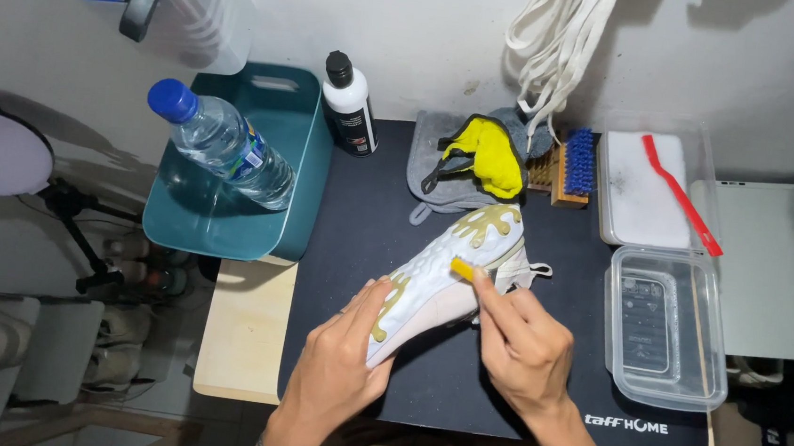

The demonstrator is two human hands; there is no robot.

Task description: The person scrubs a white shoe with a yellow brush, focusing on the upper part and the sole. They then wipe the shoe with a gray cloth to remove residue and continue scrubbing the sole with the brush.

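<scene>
shoe: white sneaker [439,283] with olive-gold sole patches, mid-frame, sole side up, toe toward the top, lifted over the black mat [368,230] on the desk [242,334].
left hand: left hand [339,365] wrapped around the heel end, fingers closed on the sneaker, steadying it.
right hand: right hand [520,341] pinching a small yellow brush [461,269], tip pressed to the sole edge near the forefoot.
progress: judged mid-clean. Sole looks largely white around the brush; can't tell how much dirt remains, too small to see. Upper faces away, its state is hidden.
left to do: probably the rest of the sole rim and the upper; laces are out, a white bundle [553,37] hangs top centre.
supplies: teal tub [302,131] upper left with a water bottle [224,143] lying in it; black-capped white bottle [349,106] beside it; grey cloth [434,174], yellow cloth [495,155], blue-bristle wooden brush [566,170] above the sneaker.
right side: lidded box with a red brush [678,189] on top; clear tub [662,329] below it.
</scene>
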